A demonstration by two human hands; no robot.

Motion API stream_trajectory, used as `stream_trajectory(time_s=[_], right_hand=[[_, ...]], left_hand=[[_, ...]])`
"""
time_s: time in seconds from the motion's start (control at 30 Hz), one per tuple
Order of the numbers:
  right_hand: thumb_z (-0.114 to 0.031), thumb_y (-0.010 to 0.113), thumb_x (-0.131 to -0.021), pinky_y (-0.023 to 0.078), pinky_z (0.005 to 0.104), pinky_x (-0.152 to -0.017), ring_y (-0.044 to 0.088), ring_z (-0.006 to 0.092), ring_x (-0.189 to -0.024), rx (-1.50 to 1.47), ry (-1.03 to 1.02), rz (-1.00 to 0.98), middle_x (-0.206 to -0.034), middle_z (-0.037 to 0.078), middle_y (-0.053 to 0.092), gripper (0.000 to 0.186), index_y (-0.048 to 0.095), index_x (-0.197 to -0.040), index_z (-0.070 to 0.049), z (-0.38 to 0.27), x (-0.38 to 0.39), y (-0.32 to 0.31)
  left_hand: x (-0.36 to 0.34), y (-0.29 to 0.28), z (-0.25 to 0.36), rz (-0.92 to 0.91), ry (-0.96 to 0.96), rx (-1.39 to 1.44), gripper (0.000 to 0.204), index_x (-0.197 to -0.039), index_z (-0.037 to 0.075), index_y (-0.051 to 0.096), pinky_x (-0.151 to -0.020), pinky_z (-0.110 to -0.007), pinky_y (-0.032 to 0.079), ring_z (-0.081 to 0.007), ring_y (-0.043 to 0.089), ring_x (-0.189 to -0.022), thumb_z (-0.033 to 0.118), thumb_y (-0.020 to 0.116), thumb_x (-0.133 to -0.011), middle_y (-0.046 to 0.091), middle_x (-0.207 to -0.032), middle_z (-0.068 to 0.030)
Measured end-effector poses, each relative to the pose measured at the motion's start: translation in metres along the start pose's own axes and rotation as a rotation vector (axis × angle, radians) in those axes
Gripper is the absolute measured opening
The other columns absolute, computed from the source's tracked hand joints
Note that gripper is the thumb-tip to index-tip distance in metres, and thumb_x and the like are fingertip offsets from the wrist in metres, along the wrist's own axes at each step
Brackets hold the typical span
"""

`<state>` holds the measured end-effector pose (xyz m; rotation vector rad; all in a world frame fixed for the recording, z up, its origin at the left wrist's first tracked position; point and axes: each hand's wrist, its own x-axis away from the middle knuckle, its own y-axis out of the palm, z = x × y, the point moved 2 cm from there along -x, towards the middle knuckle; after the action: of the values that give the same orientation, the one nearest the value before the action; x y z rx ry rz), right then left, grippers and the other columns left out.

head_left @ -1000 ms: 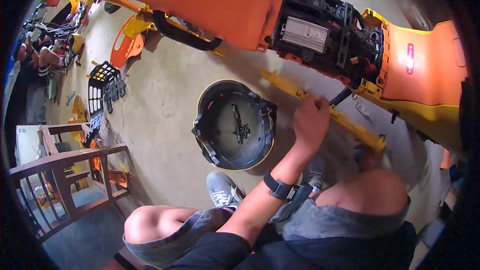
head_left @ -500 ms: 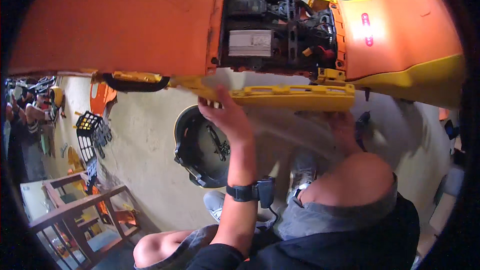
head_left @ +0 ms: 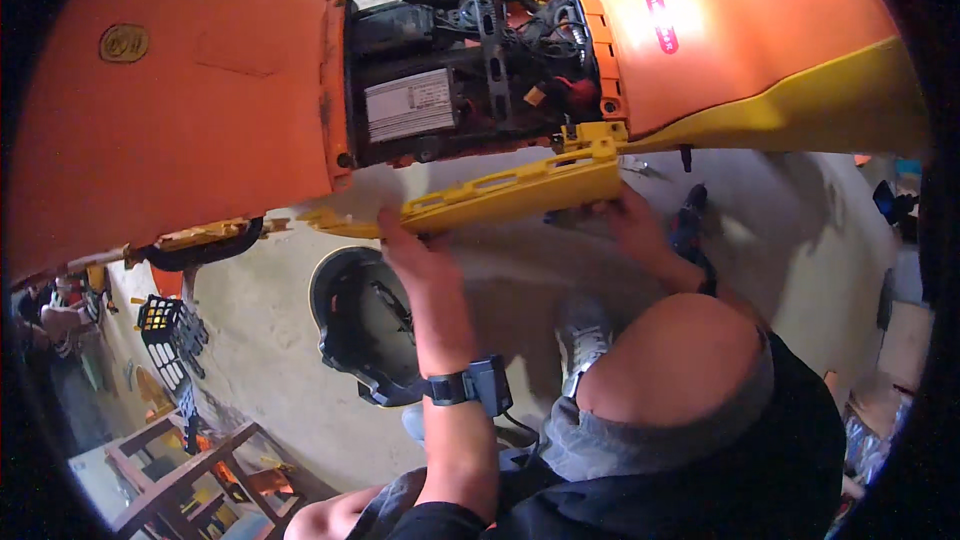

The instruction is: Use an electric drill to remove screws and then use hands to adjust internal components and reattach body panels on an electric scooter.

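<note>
A long yellow plastic side panel with slots along its upper edge is held in both my hands. My left hand grips it near its left end, thumb over the top edge. My right hand supports its right end from below, its fingers partly hidden behind the panel. The panel slants, with its right end higher and close against the yellow edge trim of an orange-bodied vehicle. Its left end hangs apart from the body. Above it, an open bay shows a silver finned box and dark wiring.
A black, tub-like shell with small parts in it lies on the floor below. A wooden frame stands at lower left, near a black grid-like part. My bent knee is close below my right hand. A yellow-orange cover flanks the bay.
The view has shifted, moving the vehicle leftward in the picture. The panel has tilted, its right end rising toward the body and its left end dropping away. Both hands keep hold of it.
</note>
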<state>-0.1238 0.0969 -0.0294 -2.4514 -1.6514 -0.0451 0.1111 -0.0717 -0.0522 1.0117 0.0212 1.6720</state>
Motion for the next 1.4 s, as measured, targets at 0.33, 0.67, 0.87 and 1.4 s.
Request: stream_trajectory(time_s=[0.33, 0.67, 0.87, 1.4], right_hand=[[-0.014, 0.052, -0.099, 0.053, 0.0305, -0.075, 0.062, 0.0149, -0.085, -0.223, 0.134, -0.041, -0.102, 0.007, 0.064, 0.030, 0.048, -0.126, -0.004, 0.004, -0.032, 0.034], [-0.037, 0.055, -0.098, 0.052, 0.0313, -0.072, 0.059, 0.0157, -0.086, 0.092, 0.028, 0.079, -0.104, 0.010, 0.061, 0.051, 0.040, -0.134, -0.006, 0.005, -0.037, 0.041], [-0.045, 0.053, -0.097, 0.053, 0.0357, -0.080, 0.060, 0.0228, -0.110, -0.259, 0.394, -0.042, -0.125, 0.011, 0.055, 0.060, 0.034, -0.139, -0.007, -0.027, -0.035, 0.041], [-0.053, 0.056, -0.093, 0.043, 0.0416, -0.106, 0.052, 0.0272, -0.123, -0.745, 0.395, -0.029, -0.133, 0.013, 0.052, 0.068, 0.040, -0.137, -0.002, -0.048, -0.048, 0.046]], left_hand=[[-0.022, 0.021, 0.030, -0.201, 0.168, 0.047, 0.049, -0.131, 0.007, 0.043, -0.098, -0.049, 0.043, -0.0293, 0.058, -0.111, 0.039, 0.051, -0.096, 0.053, -0.123, -0.0124], [-0.031, 0.020, 0.030, -0.300, 0.291, 0.042, 0.054, -0.132, 0.005, 0.042, -0.090, -0.049, 0.053, -0.0321, 0.057, -0.111, 0.045, 0.052, -0.097, 0.053, -0.123, -0.0169], [-0.036, 0.013, 0.028, -0.346, 0.329, 0.059, 0.057, -0.132, 0.006, 0.043, -0.097, -0.052, 0.047, -0.0329, 0.057, -0.111, 0.048, 0.053, -0.096, 0.054, -0.121, -0.0155], [-0.035, 0.019, 0.023, -0.340, 0.427, 0.117, 0.067, -0.140, 0.012, 0.029, -0.098, -0.051, 0.049, -0.0293, 0.059, -0.101, 0.044, 0.063, -0.091, 0.052, -0.118, -0.0118]])
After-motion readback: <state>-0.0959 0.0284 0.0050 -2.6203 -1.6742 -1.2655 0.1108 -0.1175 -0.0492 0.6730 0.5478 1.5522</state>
